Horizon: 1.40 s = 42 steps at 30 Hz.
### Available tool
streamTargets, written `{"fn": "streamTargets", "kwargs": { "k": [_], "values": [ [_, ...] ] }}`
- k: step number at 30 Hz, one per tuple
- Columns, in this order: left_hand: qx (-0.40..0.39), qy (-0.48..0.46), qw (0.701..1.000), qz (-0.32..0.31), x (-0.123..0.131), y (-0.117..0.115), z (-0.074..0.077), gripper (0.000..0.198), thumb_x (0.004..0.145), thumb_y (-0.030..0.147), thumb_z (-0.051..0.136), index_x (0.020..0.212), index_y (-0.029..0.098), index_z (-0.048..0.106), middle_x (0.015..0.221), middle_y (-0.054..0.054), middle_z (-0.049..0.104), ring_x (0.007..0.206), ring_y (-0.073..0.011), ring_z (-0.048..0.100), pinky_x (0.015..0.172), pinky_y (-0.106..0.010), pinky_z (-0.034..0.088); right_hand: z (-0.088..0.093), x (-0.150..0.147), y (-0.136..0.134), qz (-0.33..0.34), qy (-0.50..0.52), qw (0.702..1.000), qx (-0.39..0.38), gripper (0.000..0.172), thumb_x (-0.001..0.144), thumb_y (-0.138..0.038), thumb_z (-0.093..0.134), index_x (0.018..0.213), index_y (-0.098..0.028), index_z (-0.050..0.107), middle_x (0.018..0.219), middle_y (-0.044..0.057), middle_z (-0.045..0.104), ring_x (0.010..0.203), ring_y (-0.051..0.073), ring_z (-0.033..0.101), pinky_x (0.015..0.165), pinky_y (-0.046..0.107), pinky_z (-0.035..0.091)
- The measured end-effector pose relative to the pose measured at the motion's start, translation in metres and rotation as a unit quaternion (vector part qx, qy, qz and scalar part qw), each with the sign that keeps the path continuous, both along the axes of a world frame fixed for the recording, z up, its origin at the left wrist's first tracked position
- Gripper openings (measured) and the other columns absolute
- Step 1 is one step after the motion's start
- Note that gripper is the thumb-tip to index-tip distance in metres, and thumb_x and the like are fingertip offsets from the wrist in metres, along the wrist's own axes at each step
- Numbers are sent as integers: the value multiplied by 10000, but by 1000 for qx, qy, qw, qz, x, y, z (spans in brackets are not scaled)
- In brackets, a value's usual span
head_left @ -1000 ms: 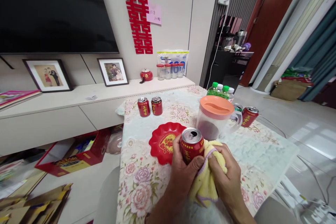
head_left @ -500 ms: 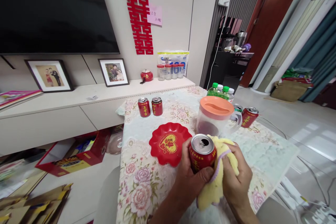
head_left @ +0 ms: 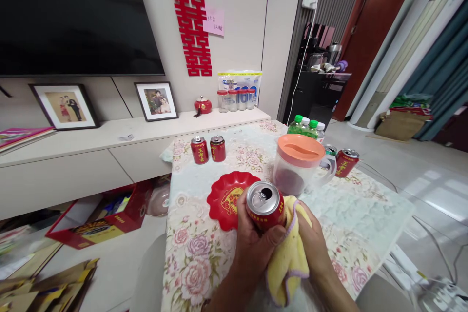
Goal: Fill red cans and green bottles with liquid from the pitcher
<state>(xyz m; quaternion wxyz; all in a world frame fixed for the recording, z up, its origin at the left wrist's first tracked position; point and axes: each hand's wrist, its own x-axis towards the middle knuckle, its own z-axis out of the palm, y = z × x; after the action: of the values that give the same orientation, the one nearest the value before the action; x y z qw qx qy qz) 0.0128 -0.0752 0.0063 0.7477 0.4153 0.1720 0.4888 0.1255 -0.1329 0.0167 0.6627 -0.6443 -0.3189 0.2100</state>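
An opened red drink can (head_left: 264,204) is gripped by my left hand (head_left: 252,243), its fingers and thumb wrapped round the side. The silver top faces up and towards me. My right hand (head_left: 310,239) is closed on a yellow cloth (head_left: 287,263) with a purple edge, pressing it to the can's right side. The cloth's lower end hangs down over the table. Behind the can lies a scalloped red plate (head_left: 224,200) with a gold heart print, partly covered by the can and my left hand. A clear pitcher (head_left: 292,175) with an orange lid stands just beyond my hands.
Two red cans (head_left: 199,150) stand at the table's back left. Another red can (head_left: 346,163) is right of the pitcher, beside a green-rimmed can (head_left: 331,150). Several bottles (head_left: 306,126) stand behind the pitcher. A flowered cloth (head_left: 193,263) covers the table. Left, a red box (head_left: 98,224) sits on the floor.
Both hands have moved left with the can and the cloth, so the can now covers part of the plate. My right hand has come nearer the can, and the cloth hangs differently.
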Motion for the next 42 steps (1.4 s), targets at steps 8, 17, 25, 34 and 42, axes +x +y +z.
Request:
{"fn": "streamTargets", "kwargs": {
  "k": [8,17,25,34,42],
  "values": [
    [-2,69,995,69,-1,17,8,890,768,471,936,1490,282,451,1300,-109,728,1167,-307,736,1032,-429,596,19,6,-10,85,22,995,-50,322,849,-536,748,850,-215,725,746,8,735,711,215,672,657,308,562],
    [-22,87,996,-17,-2,16,14,1021,723,481,977,1549,230,433,1307,-165,765,1182,-364,752,982,-452,627,38,8,-32,-101,-389,912,79,135,982,-356,683,1083,-278,728,1016,24,787,873,188,771,741,251,605],
    [-56,70,992,-88,-1,8,16,835,848,394,879,1560,241,469,1506,-163,688,1374,-348,665,1172,-457,531,27,-7,-25,-123,-545,825,87,265,994,-289,638,1254,-242,651,1154,122,693,1023,259,685,803,369,595],
    [27,30,990,-137,3,1,10,741,757,382,976,1361,247,568,1352,-114,718,1259,-334,682,1130,-486,527,24,22,-22,-121,-369,920,58,200,1041,-343,595,1107,-264,767,1005,35,775,875,214,732,750,325,579],
    [23,55,996,-72,5,8,9,754,781,455,952,1385,252,549,1362,-119,701,1263,-331,685,1129,-469,529,15,6,-17,-125,-383,912,78,126,1002,-303,663,1109,-264,716,1033,33,730,924,200,719,781,314,569]
  ]
}}
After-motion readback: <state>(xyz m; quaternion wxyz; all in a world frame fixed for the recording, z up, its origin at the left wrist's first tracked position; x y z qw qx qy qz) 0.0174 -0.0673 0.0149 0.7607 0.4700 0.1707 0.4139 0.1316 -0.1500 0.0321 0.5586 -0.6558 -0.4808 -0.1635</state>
